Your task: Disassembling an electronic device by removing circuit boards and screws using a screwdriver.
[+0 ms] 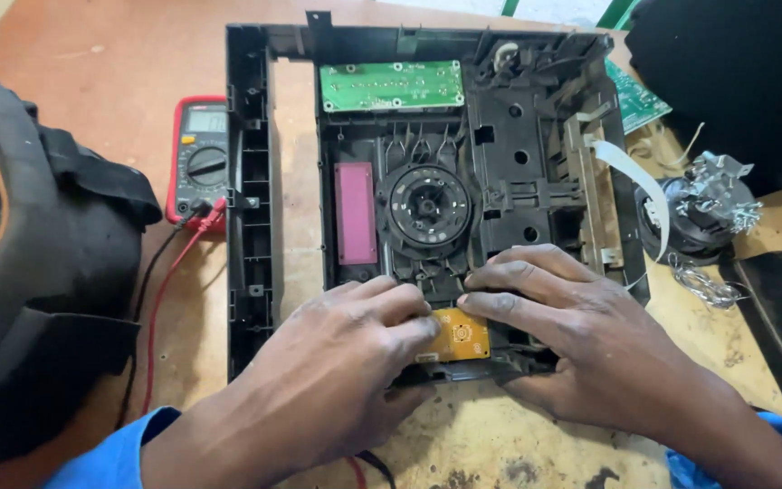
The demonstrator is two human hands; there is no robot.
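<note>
orange is where your attention belongs: the small orange board (460, 335) sits at the near edge of the black chassis (427, 199), and the fingers (405, 312) of your left hand (337, 380) press down on its left edge while your right hand (581, 349) lays its fingers (500, 303) flat along its top right corner. neither hand is clenched around anything; both are stretched out and pressing, touching the board and the plastic around it.

to do this well, keep the pressure even on both sides so the board stays level, and push on its edges, not on the round printed pad in its middle. work with the fingertips only; whether any clip or screw holds it is hidden under your hands.

just beyond your fingers stands the round black hub (427, 206), with a pink strip (356, 213) to its left; keep your knuckles off both. farther back lies a green circuit board (392, 86), and a white ribbon cable (640, 186) curls loose at the right, easy to snag with your right wrist.

out on the counter (500, 444), a red meter (199, 158) with its leads sits to the left beside a dark bag (38, 263), and a small motor (703, 213) lies to the right.
</note>
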